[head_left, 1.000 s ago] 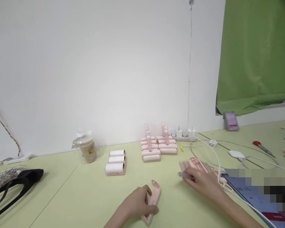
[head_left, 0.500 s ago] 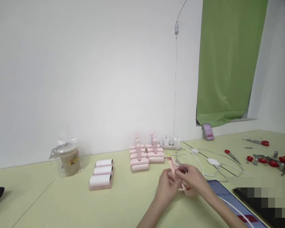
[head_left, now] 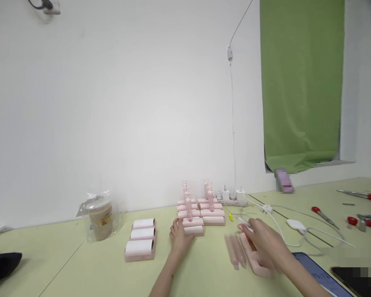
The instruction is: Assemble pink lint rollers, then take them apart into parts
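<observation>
My left hand (head_left: 179, 236) reaches to the left end of the front pink case (head_left: 193, 231), its thumb in front and its fingers curled round the corner. That case belongs to two rows of pink cases, with clear pink tubes (head_left: 189, 210) standing upright on them. On the right, my right hand (head_left: 262, 236) is closed over the far end of an open pink frame (head_left: 256, 264), partly hidden and blurred. Beside this frame lie pink translucent tubes (head_left: 235, 251), smeared by motion. A thin greyish tool (head_left: 244, 221) is close to the right fingertips.
White-topped pink cases (head_left: 139, 248) stand at left, near a bagged cup (head_left: 101, 220). A power strip (head_left: 231, 203) with chargers and white cables lies at the back. Red-handled scissors (head_left: 358, 194), other red-handled tools (head_left: 324, 216) and a phone (head_left: 318, 274) are at right.
My hands have parted. The left has moved to the rows of pink cases; the right has come down with the pink frame. Pink tubes now show on the table, and the view has shifted.
</observation>
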### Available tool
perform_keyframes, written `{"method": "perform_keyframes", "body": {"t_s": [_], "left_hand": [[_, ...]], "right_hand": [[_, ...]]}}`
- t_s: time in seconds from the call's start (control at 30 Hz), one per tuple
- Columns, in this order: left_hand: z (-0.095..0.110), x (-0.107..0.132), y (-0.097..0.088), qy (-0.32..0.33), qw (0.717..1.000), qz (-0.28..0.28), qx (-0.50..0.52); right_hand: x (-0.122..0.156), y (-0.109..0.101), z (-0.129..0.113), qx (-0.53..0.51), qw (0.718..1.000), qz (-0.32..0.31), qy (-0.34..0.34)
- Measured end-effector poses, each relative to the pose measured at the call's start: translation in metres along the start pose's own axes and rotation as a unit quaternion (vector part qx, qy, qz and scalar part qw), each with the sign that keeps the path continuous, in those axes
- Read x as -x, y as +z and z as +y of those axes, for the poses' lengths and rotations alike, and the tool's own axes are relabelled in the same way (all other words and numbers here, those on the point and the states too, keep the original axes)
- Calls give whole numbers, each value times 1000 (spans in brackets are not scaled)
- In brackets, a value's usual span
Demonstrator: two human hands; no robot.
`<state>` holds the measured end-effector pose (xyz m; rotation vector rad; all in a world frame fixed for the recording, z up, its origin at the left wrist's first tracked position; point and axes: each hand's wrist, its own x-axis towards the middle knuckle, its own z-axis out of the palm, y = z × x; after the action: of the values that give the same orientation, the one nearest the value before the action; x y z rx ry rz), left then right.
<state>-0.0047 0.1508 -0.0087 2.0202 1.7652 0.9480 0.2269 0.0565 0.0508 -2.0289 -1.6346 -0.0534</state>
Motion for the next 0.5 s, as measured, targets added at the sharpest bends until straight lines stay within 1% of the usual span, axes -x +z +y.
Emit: {"method": "perform_keyframes", "body": {"t_s": [0.07,0.17,0.2,0.27,0.3,0.37,0.43,0.5], "left_hand": [[-3,-1,-3,17,1000,-11,18],[-11,14,-10,40,997,-43,55],[-14,23,-13,42,995,-58,68],[-22,44,-18,44,991,-84,92],[-25,55,-21,47,987,-101,116],[-30,74,-27,56,971,-130,191],[-33,85,-32,60,951,-137,270],[-36,90,-35,56,941,-129,309]], "right_hand": [[6,-1,-17,-31,998,3,-63],[16,7,-40,-121,979,-36,-161],[19,13,-46,-151,972,-56,-174],[25,28,-55,-180,966,-93,-163],[28,37,-60,-182,965,-107,-156],[32,51,-69,-180,961,-126,-165],[35,59,-81,-182,955,-136,-189],[37,57,-92,-195,950,-137,-200]]}}
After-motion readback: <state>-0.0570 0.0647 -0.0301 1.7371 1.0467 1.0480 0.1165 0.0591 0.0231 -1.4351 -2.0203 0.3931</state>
